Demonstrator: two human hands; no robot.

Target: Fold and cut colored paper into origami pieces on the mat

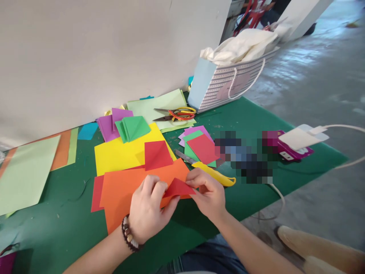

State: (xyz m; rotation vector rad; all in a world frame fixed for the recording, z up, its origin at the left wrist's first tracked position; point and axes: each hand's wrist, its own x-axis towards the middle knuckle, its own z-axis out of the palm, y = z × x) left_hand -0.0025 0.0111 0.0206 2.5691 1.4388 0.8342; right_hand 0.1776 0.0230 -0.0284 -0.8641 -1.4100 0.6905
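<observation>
Between my two hands is a small piece of red paper (180, 187), folded to a triangular shape and held above a large orange sheet (122, 190). My left hand (149, 207), with a beaded bracelet at its wrist, pinches the paper's left end. The right corner is gripped by the thumb and fingers of my right hand (209, 194). Just behind lies another folded red square (157, 155), partly on a yellow sheet (114, 154). A yellow-handled knife (213, 174) rests close beyond my right hand.
Red-and-yellow scissors (179, 114) lie on pale green sheets (159, 101) near the wall. Folded green papers (135, 128) and purple papers (107, 125) sit behind. A striped paper bag (228, 82) stands at the back; a white charger (302, 137) with a cable is at right.
</observation>
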